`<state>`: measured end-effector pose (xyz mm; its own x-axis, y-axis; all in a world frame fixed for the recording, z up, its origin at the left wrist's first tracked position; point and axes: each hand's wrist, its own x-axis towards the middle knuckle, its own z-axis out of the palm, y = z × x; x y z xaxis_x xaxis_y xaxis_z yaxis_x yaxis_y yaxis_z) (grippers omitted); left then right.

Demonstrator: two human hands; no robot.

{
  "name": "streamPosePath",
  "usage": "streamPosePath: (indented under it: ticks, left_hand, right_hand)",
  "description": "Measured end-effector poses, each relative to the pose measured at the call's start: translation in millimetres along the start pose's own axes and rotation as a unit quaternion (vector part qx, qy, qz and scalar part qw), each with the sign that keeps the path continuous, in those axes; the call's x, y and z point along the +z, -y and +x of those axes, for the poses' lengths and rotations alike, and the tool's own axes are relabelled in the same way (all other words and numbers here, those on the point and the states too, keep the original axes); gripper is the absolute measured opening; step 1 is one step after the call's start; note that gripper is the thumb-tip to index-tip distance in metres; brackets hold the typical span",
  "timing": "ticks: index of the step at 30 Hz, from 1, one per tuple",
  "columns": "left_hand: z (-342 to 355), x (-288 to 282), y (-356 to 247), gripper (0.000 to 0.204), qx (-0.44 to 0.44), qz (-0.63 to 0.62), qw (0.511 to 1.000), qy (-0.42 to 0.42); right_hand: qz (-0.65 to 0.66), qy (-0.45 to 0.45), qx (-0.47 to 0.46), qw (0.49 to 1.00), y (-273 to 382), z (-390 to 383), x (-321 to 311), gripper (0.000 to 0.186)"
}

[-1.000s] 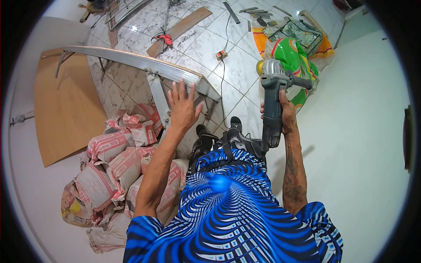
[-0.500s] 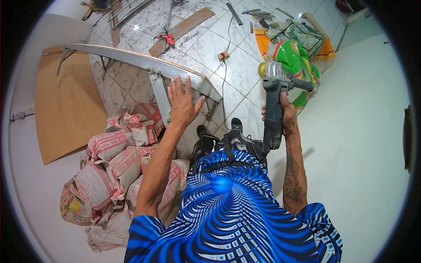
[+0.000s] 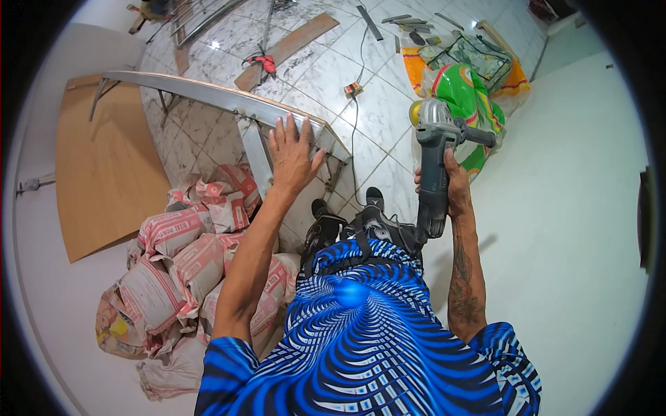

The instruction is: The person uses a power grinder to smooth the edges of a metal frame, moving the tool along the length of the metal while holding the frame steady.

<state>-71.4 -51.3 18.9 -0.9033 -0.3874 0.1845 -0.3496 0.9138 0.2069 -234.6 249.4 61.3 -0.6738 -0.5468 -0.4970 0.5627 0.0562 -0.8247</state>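
Note:
A dark angle grinder (image 3: 435, 156) with a side handle and a yellowish disc is upright at my right, its body gripped by my right hand (image 3: 454, 182). My left hand (image 3: 294, 158) has its fingers spread over the near end of a long metal frame (image 3: 201, 95). Whether the fingertips press on the metal or hover just over it, I cannot tell. Welded joints show along the frame, and a flat metal bar (image 3: 255, 154) runs down from it beside my left wrist.
Stacked cement bags (image 3: 198, 263) lie at my left, before a leaning brown board (image 3: 107, 173). A power cord with an orange-and-white connector (image 3: 353, 89) crosses the tiles. Further off lie a wooden plank (image 3: 298, 45), red-handled tool (image 3: 266, 62), metal offcuts (image 3: 409, 21) and a green plastic sack (image 3: 461, 83).
My left hand has shifted slightly to the right and up along the frame's end. The grinder in my right hand has hardly moved.

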Motion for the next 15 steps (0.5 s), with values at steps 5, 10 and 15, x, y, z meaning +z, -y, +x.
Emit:
streamPosePath:
  ticks: [5,10,15]
  left_hand:
    - [0.4,-1.1,-12.5,0.071,0.065,0.035,0.997,-0.002]
    - [7.4,-2.0,-1.2,0.071,0.031,-0.025,0.999,-0.031]
    - [35.5,2.1,-15.5,0.076,-0.016,0.003,1.000,-0.002]
  right_hand:
    - [0.016,0.005,0.007,1.000,-0.3,0.9,-1.6,0.073]
    - [0.020,-0.001,0.001,1.000,1.7,-0.4,3.2,0.070]
    - [0.052,0.017,0.009,0.998,1.5,1.4,0.8,0.061]
